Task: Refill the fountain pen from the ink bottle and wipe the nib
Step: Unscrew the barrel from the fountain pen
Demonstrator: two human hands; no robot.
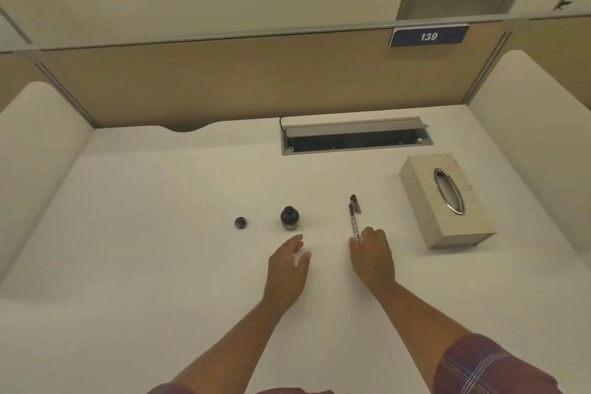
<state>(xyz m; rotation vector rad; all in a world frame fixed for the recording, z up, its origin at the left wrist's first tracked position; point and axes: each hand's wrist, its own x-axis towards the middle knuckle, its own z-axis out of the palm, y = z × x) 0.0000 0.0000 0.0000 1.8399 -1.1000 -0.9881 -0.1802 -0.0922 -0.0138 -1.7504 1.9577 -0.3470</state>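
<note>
A small dark ink bottle [289, 218] stands uncapped on the white desk, and its round cap [240, 223] lies apart to its left. The fountain pen [354, 223] lies lengthwise right of the bottle, with a short dark piece, probably its cap [355, 204], lying at its far end. My right hand [371, 253] touches the pen's near end with thumb and fingers curled around it; the pen still rests on the desk. Just below the bottle, my left hand [288, 262] hovers with fingers apart, holding nothing.
A marbled tissue box [447, 201] with a metal-rimmed oval slot stands at the right. A recessed cable tray [355, 136] with its lid raised sits at the desk's back. Partition walls enclose the desk [160, 233] on three sides.
</note>
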